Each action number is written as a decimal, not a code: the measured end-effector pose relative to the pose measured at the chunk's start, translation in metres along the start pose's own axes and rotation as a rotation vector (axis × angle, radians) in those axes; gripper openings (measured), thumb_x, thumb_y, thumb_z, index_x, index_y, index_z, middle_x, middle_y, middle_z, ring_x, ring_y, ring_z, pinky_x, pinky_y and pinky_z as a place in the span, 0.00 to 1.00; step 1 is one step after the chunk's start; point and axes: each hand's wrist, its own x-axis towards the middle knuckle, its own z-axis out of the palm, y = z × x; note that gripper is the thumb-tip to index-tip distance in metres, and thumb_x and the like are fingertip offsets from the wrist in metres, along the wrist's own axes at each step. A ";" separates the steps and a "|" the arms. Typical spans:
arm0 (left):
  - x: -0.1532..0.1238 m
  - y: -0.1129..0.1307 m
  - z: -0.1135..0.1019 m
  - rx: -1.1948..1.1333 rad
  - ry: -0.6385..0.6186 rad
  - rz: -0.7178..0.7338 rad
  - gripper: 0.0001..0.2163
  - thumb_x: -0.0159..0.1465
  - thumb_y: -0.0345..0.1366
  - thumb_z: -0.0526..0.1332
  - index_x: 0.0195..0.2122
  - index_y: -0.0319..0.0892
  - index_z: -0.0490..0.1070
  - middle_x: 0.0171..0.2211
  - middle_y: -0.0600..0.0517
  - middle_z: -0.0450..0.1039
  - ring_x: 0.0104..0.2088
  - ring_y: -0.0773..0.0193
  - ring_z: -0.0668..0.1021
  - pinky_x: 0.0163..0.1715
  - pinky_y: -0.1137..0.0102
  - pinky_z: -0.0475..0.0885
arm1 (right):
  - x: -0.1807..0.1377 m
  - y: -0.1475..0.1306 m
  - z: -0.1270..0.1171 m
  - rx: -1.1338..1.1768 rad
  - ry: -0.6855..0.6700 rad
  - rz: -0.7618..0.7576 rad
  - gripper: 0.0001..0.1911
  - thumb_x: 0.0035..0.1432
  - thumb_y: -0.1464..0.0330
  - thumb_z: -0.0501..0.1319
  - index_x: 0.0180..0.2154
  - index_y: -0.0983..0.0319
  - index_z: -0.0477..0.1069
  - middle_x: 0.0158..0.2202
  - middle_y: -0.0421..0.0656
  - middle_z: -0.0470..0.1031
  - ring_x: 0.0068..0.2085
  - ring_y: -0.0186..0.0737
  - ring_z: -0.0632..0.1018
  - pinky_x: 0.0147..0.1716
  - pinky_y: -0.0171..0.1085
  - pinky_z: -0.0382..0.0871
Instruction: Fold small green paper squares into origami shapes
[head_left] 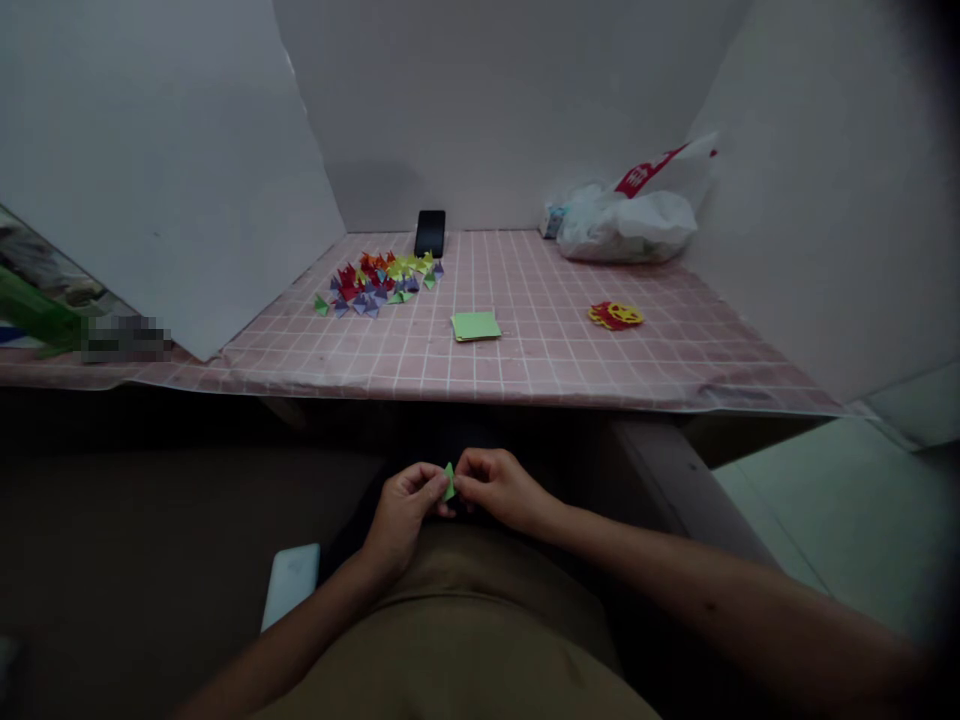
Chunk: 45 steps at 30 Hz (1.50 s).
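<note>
Over my lap, below the table's front edge, my left hand point(409, 505) pinches a small folded piece of green paper point(449, 482) between thumb and fingers. My right hand point(499, 488) meets it from the other side, its thumb and forefinger closed on the same paper. Fingers cover part of the folds. On the table straight ahead lies a stack of light green paper squares point(476, 326). Further left is a cluster of small folded paper figures point(367, 290) in red, orange, yellow, purple and green.
A pink checked tablecloth point(525, 370) covers the table. A dark phone point(430, 233) leans at the back. At the right are red and yellow cut-out pieces point(616, 316) and a white plastic bag point(630, 225). White panels point(187, 150) stand around. A pale flat device point(291, 583) lies beside my left forearm.
</note>
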 end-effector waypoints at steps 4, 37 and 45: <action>-0.002 0.003 0.001 0.053 0.008 0.004 0.11 0.56 0.41 0.67 0.28 0.38 0.72 0.20 0.57 0.69 0.21 0.71 0.70 0.25 0.75 0.67 | -0.002 0.003 0.001 -0.208 0.070 -0.125 0.07 0.52 0.77 0.58 0.24 0.65 0.68 0.20 0.36 0.66 0.24 0.29 0.65 0.23 0.29 0.55; 0.000 -0.002 0.000 -0.069 -0.014 0.005 0.08 0.57 0.37 0.67 0.30 0.38 0.72 0.21 0.57 0.71 0.20 0.73 0.71 0.23 0.77 0.65 | 0.002 0.010 0.003 0.423 -0.160 0.045 0.13 0.53 0.62 0.65 0.27 0.65 0.69 0.22 0.40 0.75 0.23 0.31 0.74 0.25 0.32 0.67; 0.000 -0.002 -0.001 0.000 0.024 0.064 0.08 0.59 0.38 0.65 0.29 0.39 0.70 0.19 0.57 0.69 0.20 0.71 0.70 0.24 0.76 0.64 | 0.001 0.008 0.008 0.393 -0.151 0.038 0.12 0.52 0.63 0.65 0.27 0.65 0.70 0.25 0.40 0.75 0.24 0.30 0.73 0.26 0.32 0.68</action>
